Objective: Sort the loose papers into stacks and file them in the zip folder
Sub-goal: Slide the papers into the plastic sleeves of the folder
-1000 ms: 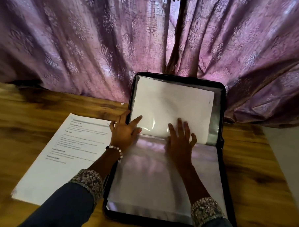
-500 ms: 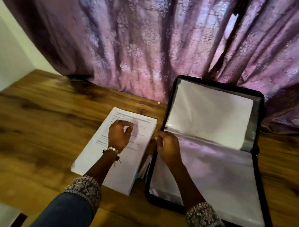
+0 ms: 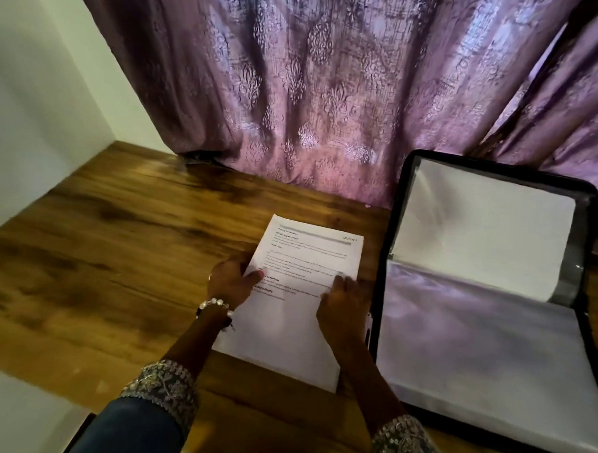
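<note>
Both hands are on the paper stack (image 3: 298,294) on the desk (image 3: 117,269): the left hand (image 3: 231,283) pinches its left edge, thumb on top, and the right hand (image 3: 344,305) grips the right edge. The lift looks next, calling for a level carry right into the open zip folder (image 3: 484,340) just beside it.

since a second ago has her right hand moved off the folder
Yes. The right hand has left the folder, where it lay on the plastic sleeve, and moved left past the folder's black edge onto the papers, opposite the left hand.
</note>
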